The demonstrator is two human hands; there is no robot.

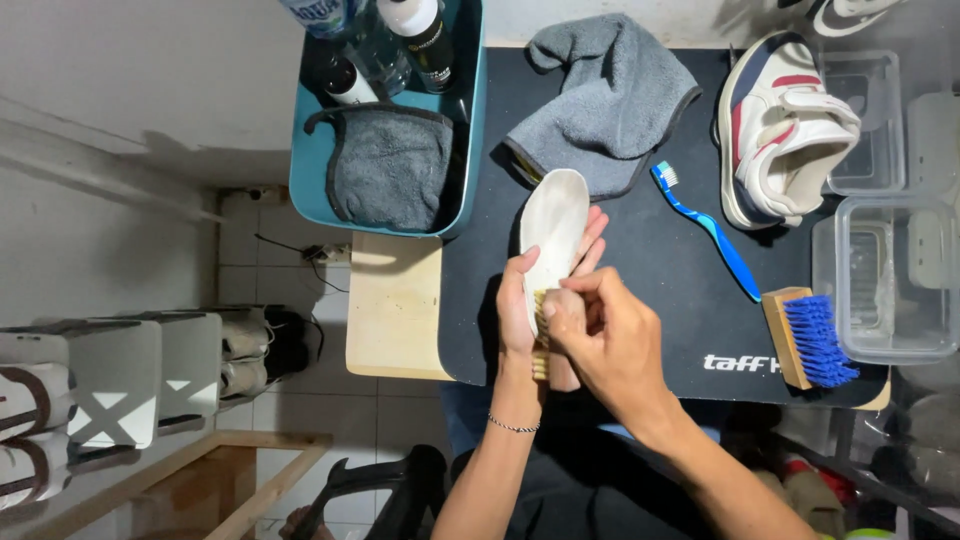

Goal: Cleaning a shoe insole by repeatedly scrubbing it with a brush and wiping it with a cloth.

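Midway, the left hand (520, 310) gripped a white insole (552, 235) above the black mat (660, 270) while the right hand (600, 335) clenched a wooden brush (541, 345) against its heel end; the white sneaker (780, 130) and blue-bristled brush (812, 340) lay aside, untouched.

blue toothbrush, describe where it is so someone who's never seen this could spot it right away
Start at the black mat covering the table. The blue toothbrush lies diagonally on it, between the grey towel and the white shoe. Unlike the blue-bristled wooden brush just below, it is slim, all plastic, with a small white head.
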